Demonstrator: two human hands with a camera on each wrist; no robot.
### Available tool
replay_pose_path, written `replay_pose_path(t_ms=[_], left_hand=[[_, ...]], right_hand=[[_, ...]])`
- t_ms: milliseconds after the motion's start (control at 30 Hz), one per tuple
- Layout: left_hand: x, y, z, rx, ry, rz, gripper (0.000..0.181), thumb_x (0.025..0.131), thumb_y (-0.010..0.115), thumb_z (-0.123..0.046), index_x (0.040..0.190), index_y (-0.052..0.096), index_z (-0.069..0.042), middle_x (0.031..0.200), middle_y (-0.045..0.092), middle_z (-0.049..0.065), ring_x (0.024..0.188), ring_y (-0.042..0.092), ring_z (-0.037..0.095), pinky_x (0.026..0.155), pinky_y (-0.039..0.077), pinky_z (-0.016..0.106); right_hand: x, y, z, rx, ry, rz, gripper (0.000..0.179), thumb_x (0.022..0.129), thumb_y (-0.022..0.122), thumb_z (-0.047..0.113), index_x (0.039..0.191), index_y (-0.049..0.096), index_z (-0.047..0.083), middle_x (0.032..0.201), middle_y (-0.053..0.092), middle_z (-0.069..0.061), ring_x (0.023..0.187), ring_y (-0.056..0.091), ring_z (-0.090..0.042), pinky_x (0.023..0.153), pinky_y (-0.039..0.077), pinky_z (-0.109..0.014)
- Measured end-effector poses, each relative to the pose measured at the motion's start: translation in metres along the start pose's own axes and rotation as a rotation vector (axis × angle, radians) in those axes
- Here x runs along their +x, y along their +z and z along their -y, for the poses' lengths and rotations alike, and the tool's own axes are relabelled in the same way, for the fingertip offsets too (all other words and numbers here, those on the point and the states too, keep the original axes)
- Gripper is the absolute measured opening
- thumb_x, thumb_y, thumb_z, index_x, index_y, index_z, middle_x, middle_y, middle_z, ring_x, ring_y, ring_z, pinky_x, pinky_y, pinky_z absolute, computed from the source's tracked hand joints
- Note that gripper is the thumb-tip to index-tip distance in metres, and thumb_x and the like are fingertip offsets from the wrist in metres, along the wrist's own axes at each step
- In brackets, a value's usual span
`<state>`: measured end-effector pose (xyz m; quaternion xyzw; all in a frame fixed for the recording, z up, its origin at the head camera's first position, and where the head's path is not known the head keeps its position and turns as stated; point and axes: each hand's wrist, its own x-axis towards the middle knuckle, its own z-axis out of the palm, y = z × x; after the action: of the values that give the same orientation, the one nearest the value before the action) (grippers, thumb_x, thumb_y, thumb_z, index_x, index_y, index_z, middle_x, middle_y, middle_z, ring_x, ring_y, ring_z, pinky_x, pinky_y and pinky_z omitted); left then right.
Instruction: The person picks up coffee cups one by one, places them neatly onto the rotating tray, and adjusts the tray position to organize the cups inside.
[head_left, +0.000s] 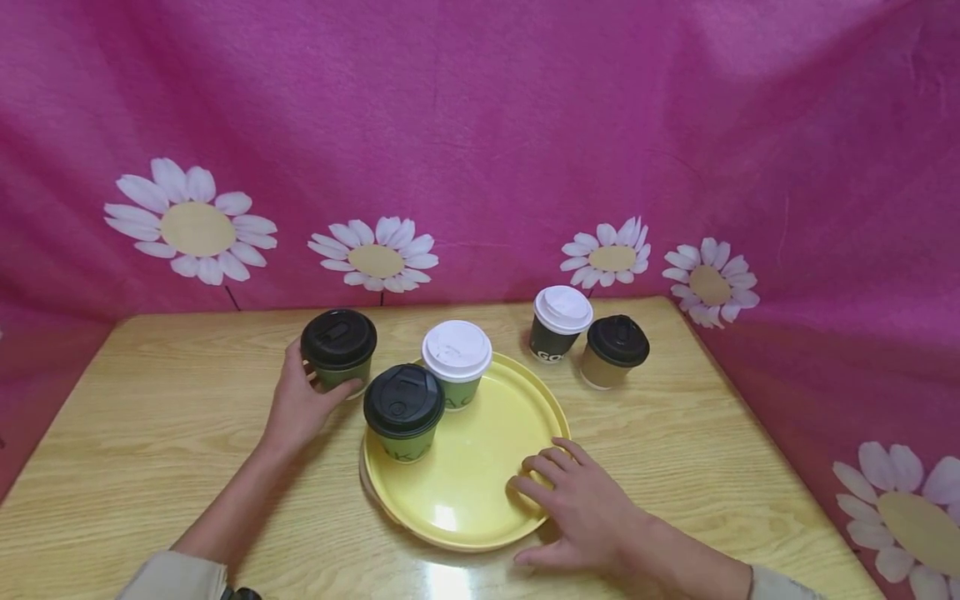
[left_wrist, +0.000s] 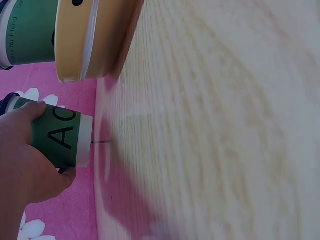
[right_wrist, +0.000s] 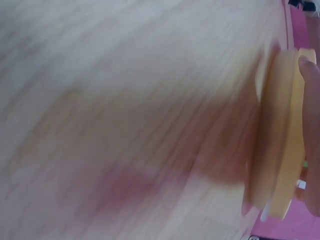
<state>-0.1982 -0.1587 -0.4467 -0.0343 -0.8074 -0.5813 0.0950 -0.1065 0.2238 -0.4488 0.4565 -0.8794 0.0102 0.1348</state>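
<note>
My left hand (head_left: 300,404) grips a green paper cup (left_wrist: 57,132) with a black lid (head_left: 339,337), left of a round yellow tray (head_left: 480,483). Whether this cup touches the table I cannot tell. On the tray's left part stands another green cup with a black lid (head_left: 405,404). Behind it, also on the tray, is a green cup with a white lid (head_left: 456,354). At the tray's right edge my right hand (head_left: 588,504) spreads its fingers, holding no cup. From the right wrist, this hand (right_wrist: 312,130) shows beside the tray's side (right_wrist: 285,135).
Beyond the tray at the right, a black cup with a white lid (head_left: 557,325) stands near a brown cup with a black lid (head_left: 613,354). All this is on a wooden table (head_left: 675,450). A pink cloth with daisies (head_left: 480,150) hangs around the back and sides.
</note>
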Motion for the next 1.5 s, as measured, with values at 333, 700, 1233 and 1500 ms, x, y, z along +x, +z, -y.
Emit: replay_pose_path(t_ms=[333, 700, 1233, 1500], left_hand=[[-0.016, -0.008, -0.001, -0.022, -0.02, 0.012, 0.095, 0.083, 0.079, -0.003, 0.154, 0.015, -0.001, 0.147, 0.032, 0.024, 0.131, 0.039, 0.043, 0.107, 0.039, 0.056], [-0.031, -0.016, -0.007, -0.03, -0.033, 0.024, 0.095, 0.083, 0.08, -0.004, 0.153, 0.015, -0.001, 0.148, 0.032, 0.021, 0.131, 0.039, 0.04, 0.107, 0.042, 0.044], [-0.068, -0.031, -0.021, 0.032, -0.054, 0.06, 0.098, 0.084, 0.081, -0.016, 0.154, 0.014, -0.007, 0.144, 0.038, 0.02, 0.129, 0.042, 0.034, 0.091, 0.037, 0.005], [-0.085, -0.041, -0.035, 0.066, -0.108, 0.056, 0.1, 0.085, 0.081, -0.018, 0.155, 0.011, -0.007, 0.145, 0.037, 0.019, 0.127, 0.042, 0.029, 0.09, 0.036, 0.005]], right_hand=[[0.0, 0.006, -0.028, 0.052, -0.078, 0.009, 0.078, 0.076, 0.058, 0.081, 0.124, 0.061, 0.019, 0.116, 0.058, -0.002, 0.108, 0.051, -0.022, 0.11, 0.032, -0.051], [-0.002, 0.012, -0.04, 0.083, -0.13, 0.01, 0.077, 0.079, 0.056, 0.08, 0.127, 0.061, 0.02, 0.117, 0.058, -0.001, 0.109, 0.051, -0.021, 0.109, 0.033, -0.048], [-0.002, 0.017, -0.042, 0.089, -0.127, -0.006, 0.074, 0.079, 0.056, 0.08, 0.122, 0.063, 0.02, 0.115, 0.059, -0.001, 0.107, 0.053, -0.021, 0.109, 0.033, -0.048], [-0.001, 0.016, -0.041, 0.087, -0.128, -0.005, 0.073, 0.079, 0.057, 0.079, 0.121, 0.063, 0.02, 0.115, 0.059, 0.0, 0.107, 0.054, -0.021, 0.11, 0.033, -0.047]])
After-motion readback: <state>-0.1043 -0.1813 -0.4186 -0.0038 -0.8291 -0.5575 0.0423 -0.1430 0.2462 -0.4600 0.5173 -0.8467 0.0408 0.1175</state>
